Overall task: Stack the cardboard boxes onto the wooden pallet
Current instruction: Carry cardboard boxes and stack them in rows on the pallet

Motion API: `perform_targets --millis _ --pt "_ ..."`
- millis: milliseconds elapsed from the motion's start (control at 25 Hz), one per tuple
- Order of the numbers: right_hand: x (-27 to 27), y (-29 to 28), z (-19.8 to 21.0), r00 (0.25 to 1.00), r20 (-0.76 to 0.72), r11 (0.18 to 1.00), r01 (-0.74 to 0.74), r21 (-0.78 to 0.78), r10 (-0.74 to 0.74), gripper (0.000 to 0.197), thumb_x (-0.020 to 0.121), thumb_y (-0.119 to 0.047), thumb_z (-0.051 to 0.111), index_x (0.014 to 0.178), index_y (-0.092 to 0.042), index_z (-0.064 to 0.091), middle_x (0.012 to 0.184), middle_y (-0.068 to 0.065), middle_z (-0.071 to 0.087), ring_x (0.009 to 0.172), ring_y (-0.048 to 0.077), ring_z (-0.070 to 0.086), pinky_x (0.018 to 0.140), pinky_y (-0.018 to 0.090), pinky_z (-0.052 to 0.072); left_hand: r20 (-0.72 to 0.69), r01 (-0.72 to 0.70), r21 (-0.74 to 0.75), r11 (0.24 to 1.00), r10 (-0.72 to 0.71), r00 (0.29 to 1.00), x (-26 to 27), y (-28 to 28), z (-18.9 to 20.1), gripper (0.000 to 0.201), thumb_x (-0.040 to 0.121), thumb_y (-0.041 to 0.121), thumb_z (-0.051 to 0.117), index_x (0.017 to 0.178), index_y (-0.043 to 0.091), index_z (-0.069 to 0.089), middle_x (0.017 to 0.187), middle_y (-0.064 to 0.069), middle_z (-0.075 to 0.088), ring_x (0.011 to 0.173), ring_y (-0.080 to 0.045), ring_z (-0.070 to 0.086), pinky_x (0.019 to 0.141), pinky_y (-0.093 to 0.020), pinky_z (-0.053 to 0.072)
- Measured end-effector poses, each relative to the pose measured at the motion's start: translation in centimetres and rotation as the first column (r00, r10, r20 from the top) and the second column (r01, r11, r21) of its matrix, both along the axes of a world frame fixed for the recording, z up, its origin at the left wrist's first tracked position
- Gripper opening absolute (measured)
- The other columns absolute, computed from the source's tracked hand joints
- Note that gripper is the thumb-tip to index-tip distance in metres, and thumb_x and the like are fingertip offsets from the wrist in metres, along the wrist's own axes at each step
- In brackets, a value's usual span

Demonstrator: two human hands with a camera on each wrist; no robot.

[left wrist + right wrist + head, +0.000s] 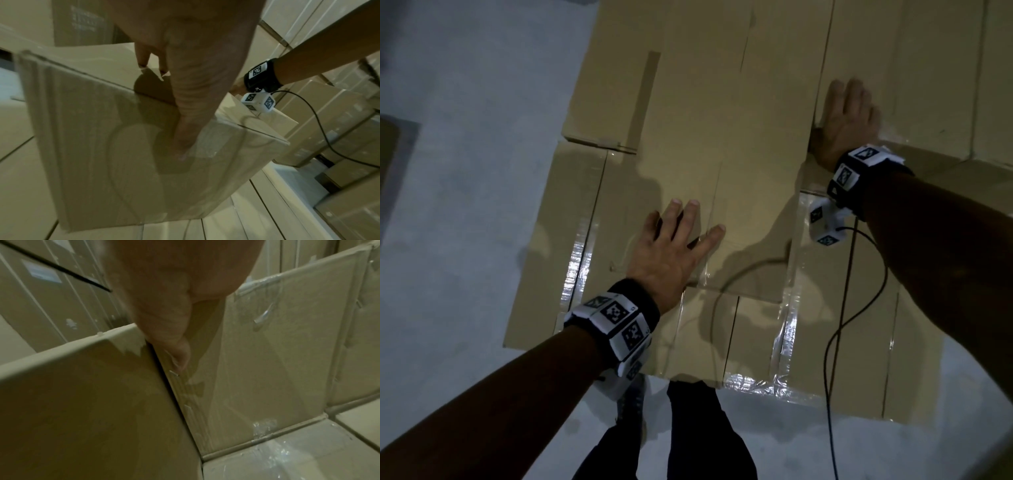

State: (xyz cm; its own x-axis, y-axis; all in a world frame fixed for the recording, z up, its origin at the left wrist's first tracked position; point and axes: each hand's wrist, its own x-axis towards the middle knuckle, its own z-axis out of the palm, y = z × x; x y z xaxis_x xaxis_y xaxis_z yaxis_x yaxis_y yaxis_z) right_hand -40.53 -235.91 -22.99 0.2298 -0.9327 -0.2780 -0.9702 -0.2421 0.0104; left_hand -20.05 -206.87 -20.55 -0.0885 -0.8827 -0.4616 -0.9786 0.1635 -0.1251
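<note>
Head view: top cardboard box (705, 144) sits at centre on a lower layer of boxes (842, 325), plain matte brown board with a centre flap seam. Lower layer carries glossy clear tape strips (578, 260) along its seams. Left hand (671, 250) lies flat at 6 o'clock on the box's near top face, fingers spread and straight, gripping nothing. Right hand (849, 120) is at 3 o'clock, on the box's right edge against the neighbouring box (928, 85); fingers extended, not curled. Both wrists wear dark bands with black-and-white square markers. A black cable (839, 325) trails from the right wrist toward 6 o'clock. Grey smooth floor (465, 171) at 9 o'clock. Pallet not visible.

Left wrist view: fingers (185, 105) straight, tips pressing the box's top panel (102, 146); right wrist band (259, 74) at 2 o'clock.

Right wrist view: thumb (176, 344) sits in the narrow gap between the box's side wall (82, 402) and the taped neighbouring box (277, 353). Blurred; curl of other fingers unclear.
</note>
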Motion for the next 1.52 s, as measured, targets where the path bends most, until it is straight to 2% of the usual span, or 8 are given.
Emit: perform_targets --millis 160,560,680,800,880,1080,1240,1520 --pt "0.0 -0.3 0.2 1.0 -0.013 1.0 -0.01 0.015 0.01 0.079 0.103 -0.034 0.045 0.159 -0.012 -0.006 0.166 0.018 -0.007 0.153 0.036 -0.002 0.122 0.05 0.003 0.024 0.017 0.001 1.0 -0.017 1.0 0.1 -2.3 0.9 0.116 0.085 0.033 0.069 0.148 0.033 -0.028 0.159 -0.021 -0.019 0.149 -0.041 -0.005 0.117 -0.054 0.018" --pt "-0.1 -0.1 -0.2 1.0 -0.01 1.0 -0.021 -0.023 0.02 0.092 0.096 -0.027 0.061 0.159 -0.013 -0.004 0.166 0.018 -0.005 0.153 0.036 0.001 0.122 0.048 0.006 -0.072 -0.05 -0.074 0.996 0.045 0.996 1.2 -10.7 1.3 0.092 0.088 0.001 0.053 0.156 0.029 -0.002 0.163 -0.018 -0.002 0.15 -0.036 0.004 0.119 -0.046 0.016" --pt "-0.3 0.0 -0.3 1.0 -0.007 1.0 -0.025 -0.006 0.025 0.089 0.098 -0.026 0.056 0.159 -0.014 -0.007 0.166 0.017 -0.008 0.153 0.034 -0.002 0.122 0.047 0.005 -0.163 -0.091 -0.184 0.979 0.061 0.985 1.7 -12.3 0.7 0.08 0.082 -0.005 0.038 0.156 0.021 0.021 0.161 -0.02 0.017 0.148 -0.039 0.02 0.117 -0.048 0.023" --pt "-0.3 0.1 -0.2 1.0 0.0 1.0 -0.024 -0.002 0.024 0.086 0.099 -0.028 0.053 0.159 -0.015 -0.009 0.166 0.016 -0.011 0.153 0.033 -0.004 0.122 0.046 0.002 -0.237 -0.109 -0.361 0.926 0.022 0.971 1.9 -14.0 -0.4 0.071 0.075 -0.004 0.027 0.139 0.011 0.054 0.144 -0.024 0.048 0.131 -0.043 0.048 0.105 -0.053 0.042" --pt "-0.2 0.1 0.1 1.0 -0.006 1.0 -0.021 0.008 0.021 0.084 0.1 -0.029 0.05 0.159 -0.015 -0.009 0.166 0.015 -0.012 0.153 0.032 -0.005 0.122 0.045 0.002 -0.283 -0.142 -0.423 0.895 0.018 0.959 1.9 -15.2 -1.1 0.069 0.076 0.0 0.02 0.13 0.009 0.061 0.136 -0.024 0.056 0.125 -0.043 0.054 0.101 -0.053 0.045" --pt "0.0 0.4 -0.2 1.0 -0.018 0.998 -0.009 -0.057 0.007 0.095 0.094 -0.025 0.063 0.159 -0.016 -0.006 0.166 0.014 -0.008 0.154 0.031 -0.002 0.122 0.044 0.004 -0.347 -0.232 -0.427 0.874 0.079 0.935 1.9 -18.1 -2.2 0.054 0.088 0.0 0.036 0.137 0.011 0.055 0.145 -0.017 0.05 0.136 -0.037 0.045 0.112 -0.049 0.034" --pt "0.0 0.5 -0.6 1.0 0.012 0.996 0.007 -0.086 -0.006 0.095 0.094 -0.023 0.063 0.159 -0.018 -0.005 0.167 0.014 -0.006 0.154 0.031 -0.001 0.123 0.044 0.003 -0.349 -0.253 -0.404 0.879 0.108 0.931 2.0 -19.5 -2.3 0.063 0.087 0.01 0.017 0.138 0.011 0.054 0.147 -0.014 0.049 0.138 -0.035 0.043 0.114 -0.049 0.033" --pt "0.1 0.6 -1.2 1.0 0.016 0.991 0.024 -0.133 -0.022 0.101 0.086 -0.009 0.065 0.159 -0.02 -0.004 0.167 0.014 -0.007 0.154 0.032 -0.003 0.123 0.046 0.002 -0.344 -0.249 -0.386 0.888 0.111 0.932 2.2 -20.6 -2.3 0.067 0.085 0.004 0.019 0.145 0.013 0.046 0.152 -0.015 0.042 0.142 -0.037 0.035 0.116 -0.051 0.025"
